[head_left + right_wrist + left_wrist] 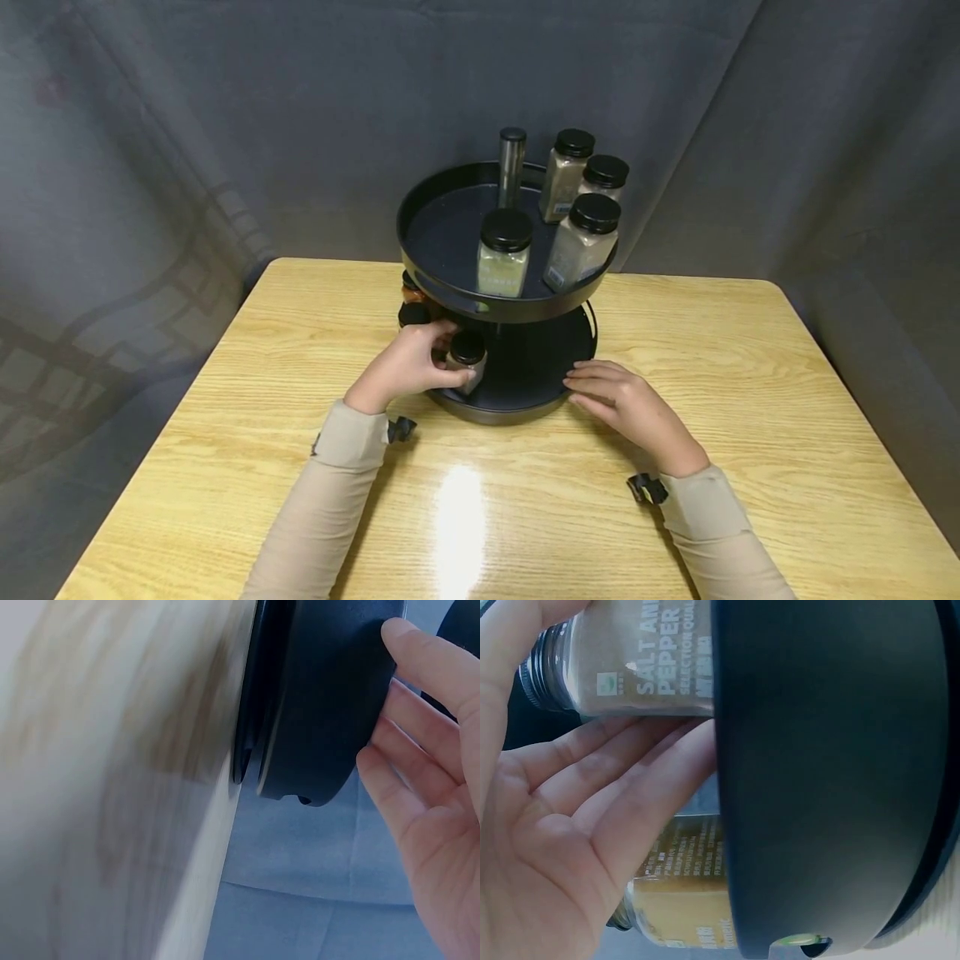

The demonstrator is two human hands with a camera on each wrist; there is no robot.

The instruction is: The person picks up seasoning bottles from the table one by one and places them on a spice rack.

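Note:
My left hand [401, 367] holds a salt and pepper jar [468, 348] with a black lid, thumb on its near side and fingers behind it. The jar is upright at the left front of the lower tier [525, 408] of a black two-tier turntable. In the left wrist view the label of the salt and pepper jar [641, 656] shows, and a turmeric jar [679, 907] stands beyond the fingers. My right hand [630, 408] touches the lower tier's right rim with extended fingertips; the right wrist view shows them against the rim's wall [330, 697].
The upper tier [442, 217] overhangs the lower one and bears several spice jars, including a greenish one [503, 267] in front, around a metal post [512, 171]. Two more jars stand at the lower tier's left, the nearer with a black lid [413, 314]. A grey curtain [315, 125] hangs behind the wooden table [750, 375].

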